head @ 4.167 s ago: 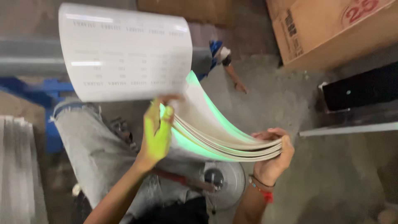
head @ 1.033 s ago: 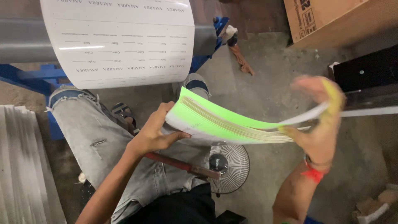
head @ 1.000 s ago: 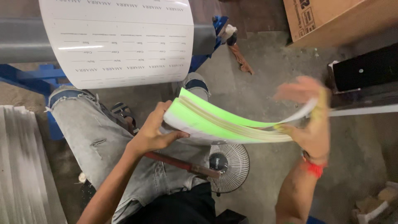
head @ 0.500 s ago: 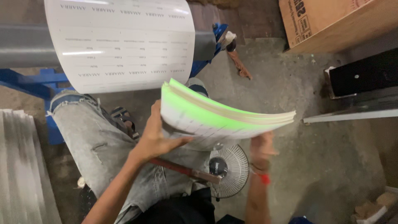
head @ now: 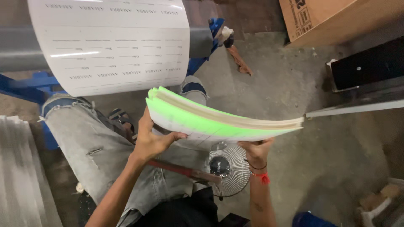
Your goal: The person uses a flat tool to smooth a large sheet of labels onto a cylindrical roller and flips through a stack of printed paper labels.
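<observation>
Head view shows the thick stack of white sheets with bright green edges [head: 219, 122] now squared flat above the small round fan [head: 229, 170], left hand [head: 153, 141] fingers clamping its near end, right hand [head: 256, 151] moved underneath, fingers pressed up against it.

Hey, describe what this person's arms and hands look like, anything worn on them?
Both forearms are bare, with no sleeves and no gloves. The left hand wears nothing that shows. The right hand has a thin dark band at the wrist and a red thread bracelet with a tassel-like knot.
</observation>
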